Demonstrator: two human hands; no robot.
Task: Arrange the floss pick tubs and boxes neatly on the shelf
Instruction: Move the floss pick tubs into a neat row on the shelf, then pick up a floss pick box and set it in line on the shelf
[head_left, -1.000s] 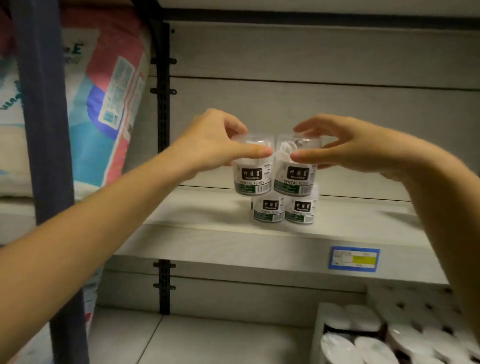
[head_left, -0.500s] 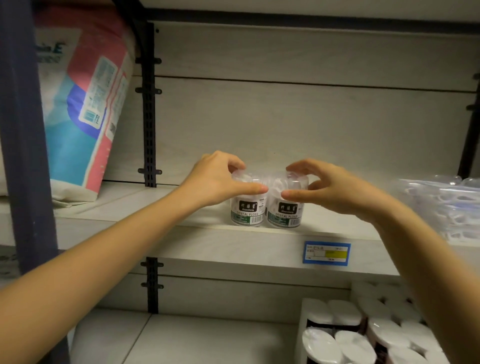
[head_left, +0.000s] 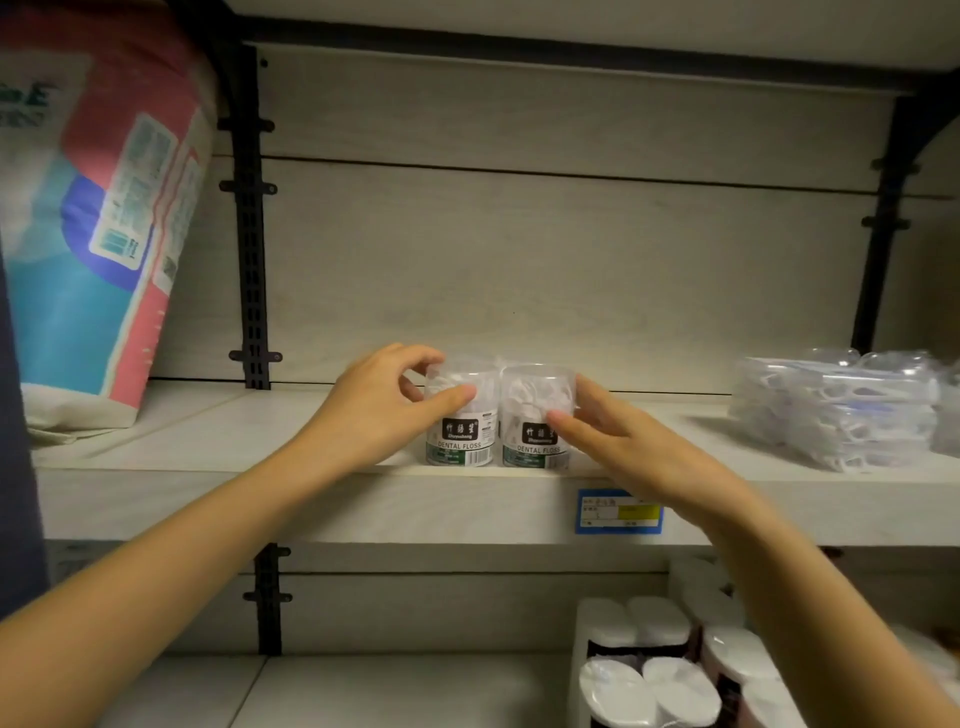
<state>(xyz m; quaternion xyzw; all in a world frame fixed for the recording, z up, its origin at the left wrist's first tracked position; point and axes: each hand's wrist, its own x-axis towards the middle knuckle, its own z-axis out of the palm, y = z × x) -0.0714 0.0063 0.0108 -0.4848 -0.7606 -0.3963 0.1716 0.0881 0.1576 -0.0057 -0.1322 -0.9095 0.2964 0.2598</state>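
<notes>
Two clear floss pick tubs with dark "DENTAL FLOSS" labels stand side by side at the front edge of the pale shelf (head_left: 208, 441). My left hand (head_left: 374, 410) curls around the left tub (head_left: 460, 415), thumb on its front and fingers behind. My right hand (head_left: 634, 452) rests on the right side of the right tub (head_left: 535, 415), thumb across its label, fingers fairly straight. Clear flat boxes of floss picks (head_left: 836, 410) lie in a loose pile on the same shelf at the right.
A big pink and blue soft pack (head_left: 98, 234) leans at the shelf's left end. Black slotted uprights (head_left: 252, 234) run up the back panel. A blue price tag (head_left: 618, 512) sits on the shelf edge. White-capped rolls (head_left: 654, 670) fill the lower shelf at right.
The two tubs have come down from above other tubs to stand on the shelf edge. My right hand has loosened from a pinch to a flatter touch. The view shifted right.
</notes>
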